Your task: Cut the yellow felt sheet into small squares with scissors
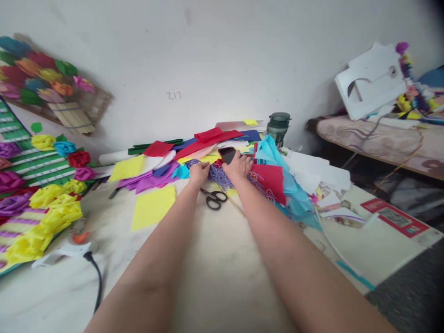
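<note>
A tangle of purple yarn lies among coloured paper sheets, between my two hands. My left hand is closed at its left end, fingers pinched on purple strands. Over the yarn's right side is my right hand, its thumb and index finger at the lower edges of a dark phone, which is tilted up. The other fingers of that hand are bent over the yarn and red paper. Black-handled scissors and a thin wooden stick lie just in front of the yarn.
Yellow sheets, purple paper and light blue crepe paper are heaped along the wall. A dark green bottle stands behind. Paper flowers and a power strip with a black cord are at left; white scraps at right.
</note>
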`<state>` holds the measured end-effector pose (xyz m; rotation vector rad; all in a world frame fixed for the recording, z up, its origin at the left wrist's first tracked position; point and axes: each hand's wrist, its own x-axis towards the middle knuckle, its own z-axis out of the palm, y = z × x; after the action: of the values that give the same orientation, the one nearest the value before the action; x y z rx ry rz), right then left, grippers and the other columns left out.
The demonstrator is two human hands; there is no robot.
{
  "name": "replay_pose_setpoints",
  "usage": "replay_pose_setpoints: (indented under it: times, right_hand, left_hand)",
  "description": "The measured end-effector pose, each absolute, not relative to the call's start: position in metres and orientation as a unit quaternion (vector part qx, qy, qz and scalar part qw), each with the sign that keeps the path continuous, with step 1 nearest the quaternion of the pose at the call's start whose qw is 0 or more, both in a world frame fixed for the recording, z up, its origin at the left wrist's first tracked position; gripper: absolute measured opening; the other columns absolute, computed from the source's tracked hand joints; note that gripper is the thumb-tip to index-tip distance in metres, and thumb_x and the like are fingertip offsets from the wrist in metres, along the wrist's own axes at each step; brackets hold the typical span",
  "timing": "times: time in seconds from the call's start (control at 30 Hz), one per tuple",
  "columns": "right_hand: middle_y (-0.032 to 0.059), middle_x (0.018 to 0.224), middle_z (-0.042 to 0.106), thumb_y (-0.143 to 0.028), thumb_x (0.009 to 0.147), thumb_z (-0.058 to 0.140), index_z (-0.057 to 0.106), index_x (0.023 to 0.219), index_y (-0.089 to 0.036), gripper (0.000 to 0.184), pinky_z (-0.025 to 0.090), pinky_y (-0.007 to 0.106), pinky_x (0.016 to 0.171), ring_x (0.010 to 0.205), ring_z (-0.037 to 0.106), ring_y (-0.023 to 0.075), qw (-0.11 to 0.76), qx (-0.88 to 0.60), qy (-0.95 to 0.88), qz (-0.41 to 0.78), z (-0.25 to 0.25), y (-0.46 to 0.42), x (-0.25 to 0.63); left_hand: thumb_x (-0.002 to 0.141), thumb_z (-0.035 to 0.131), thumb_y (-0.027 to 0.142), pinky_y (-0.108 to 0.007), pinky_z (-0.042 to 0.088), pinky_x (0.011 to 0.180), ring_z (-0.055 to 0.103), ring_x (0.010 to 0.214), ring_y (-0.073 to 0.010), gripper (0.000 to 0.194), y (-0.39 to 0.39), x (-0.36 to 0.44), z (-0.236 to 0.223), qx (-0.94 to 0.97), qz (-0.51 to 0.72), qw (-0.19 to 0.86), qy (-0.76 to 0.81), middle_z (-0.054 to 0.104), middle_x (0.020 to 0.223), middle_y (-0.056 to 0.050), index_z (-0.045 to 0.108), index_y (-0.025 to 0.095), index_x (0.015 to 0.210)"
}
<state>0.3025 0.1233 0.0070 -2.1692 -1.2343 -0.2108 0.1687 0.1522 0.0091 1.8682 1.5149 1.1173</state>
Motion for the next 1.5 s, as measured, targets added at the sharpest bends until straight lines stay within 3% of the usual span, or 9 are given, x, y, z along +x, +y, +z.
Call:
replay_pose_setpoints:
  times: [0.13, 0.3, 0.6, 0.73, 1.0, 1.23, 1.33, 1.4, 1.5]
  right_hand:
    - [0.0238, 0.112, 0.051, -0.045, 0.067, 0.059, 0.039, 0.122, -0.010, 0.068, 0.023, 0.046, 0.089, 0.109, 0.043, 0.0355, 0.317, -0.822, -0.466, -0.082, 0.007, 0.123, 0.303]
    - [0.0247, 0.112, 0.051, -0.046, 0.067, 0.059, 0.039, 0.121, -0.009, 0.068, 0.023, 0.046, 0.089, 0.109, 0.043, 0.0358, 0.313, -0.824, -0.468, -0.068, 0.009, 0.122, 0.302]
    - [0.0226, 0.110, 0.053, -0.047, 0.066, 0.059, 0.041, 0.120, -0.010, 0.067, 0.024, 0.044, 0.088, 0.106, 0.045, 0.0345, 0.306, -0.825, -0.467, -0.085, 0.007, 0.122, 0.302]
    - [0.0229, 0.111, 0.053, -0.048, 0.066, 0.058, 0.041, 0.120, -0.010, 0.067, 0.024, 0.044, 0.088, 0.106, 0.045, 0.0343, 0.306, -0.826, -0.467, -0.079, 0.008, 0.121, 0.302]
    - [0.0219, 0.110, 0.054, -0.048, 0.067, 0.058, 0.045, 0.116, -0.011, 0.062, 0.025, 0.043, 0.087, 0.106, 0.046, 0.0345, 0.285, -0.831, -0.469, -0.089, 0.007, 0.122, 0.301]
    - [0.0218, 0.120, 0.049, -0.051, 0.069, 0.056, 0.049, 0.117, -0.009, 0.064, 0.022, 0.047, 0.091, 0.112, 0.041, 0.0353, 0.272, -0.803, -0.520, -0.102, 0.020, 0.112, 0.301]
    - [0.0192, 0.119, 0.051, -0.048, 0.077, 0.047, 0.056, 0.108, -0.010, 0.050, 0.020, 0.048, 0.095, 0.114, 0.040, 0.0331, 0.297, -0.752, -0.578, -0.111, 0.040, 0.103, 0.292]
    - [0.0173, 0.112, 0.056, -0.045, 0.082, 0.040, 0.060, 0.104, -0.011, 0.044, 0.026, 0.045, 0.094, 0.109, 0.046, 0.0306, 0.329, -0.719, -0.608, -0.072, 0.055, 0.098, 0.282]
    - [0.0129, 0.100, 0.063, -0.053, 0.084, 0.035, 0.064, 0.093, -0.016, 0.048, 0.039, 0.037, 0.083, 0.096, 0.056, 0.0261, 0.375, -0.672, -0.630, 0.103, 0.070, 0.090, 0.264]
  left_hand:
    - [0.073, 0.052, 0.016, -0.028, 0.044, 0.083, 0.062, 0.094, -0.0218, 0.032, 0.143, 0.167, 0.016, 0.718, 0.364, 0.133, 0.578, 0.068, 0.098, -0.011, 0.068, 0.013, 0.100]
    - [0.078, 0.048, 0.022, -0.031, 0.043, 0.080, 0.062, 0.092, -0.0233, 0.029, 0.132, 0.160, 0.019, 0.727, 0.344, 0.024, 0.594, 0.068, 0.098, -0.011, 0.069, 0.016, 0.097]
    - [0.082, 0.045, 0.034, -0.029, 0.041, 0.067, 0.063, 0.079, -0.0220, 0.028, 0.110, 0.140, 0.038, 0.701, 0.373, -0.068, 0.604, 0.069, 0.080, -0.008, 0.067, 0.024, 0.096]
    - [0.084, 0.044, 0.033, -0.026, 0.042, 0.068, 0.063, 0.076, -0.0175, 0.026, 0.108, 0.133, 0.044, 0.670, 0.482, -0.047, 0.563, 0.067, 0.076, -0.004, 0.061, 0.022, 0.100]
    - [0.088, 0.039, 0.031, -0.023, 0.048, 0.066, 0.065, 0.078, -0.0125, 0.022, 0.101, 0.113, 0.064, 0.547, 0.717, 0.078, 0.426, 0.063, 0.088, -0.003, 0.046, 0.021, 0.106]
    - [0.085, 0.043, 0.036, -0.027, 0.052, 0.067, 0.065, 0.076, -0.0140, 0.024, 0.067, 0.093, 0.087, 0.474, 0.782, 0.224, 0.337, 0.061, 0.086, -0.003, 0.039, 0.021, 0.104]
    - [0.084, 0.045, 0.036, -0.030, 0.053, 0.069, 0.065, 0.079, -0.0163, 0.023, 0.051, 0.086, 0.089, 0.461, 0.788, 0.245, 0.327, 0.061, 0.088, -0.004, 0.039, 0.022, 0.101]
    - [0.084, 0.045, 0.036, -0.031, 0.053, 0.070, 0.066, 0.081, -0.0169, 0.023, 0.041, 0.081, 0.089, 0.458, 0.787, 0.256, 0.324, 0.062, 0.089, -0.004, 0.039, 0.022, 0.101]
    - [0.083, 0.046, 0.035, -0.031, 0.052, 0.070, 0.066, 0.080, -0.0173, 0.022, 0.028, 0.073, 0.091, 0.451, 0.791, 0.270, 0.313, 0.062, 0.088, -0.004, 0.038, 0.023, 0.100]
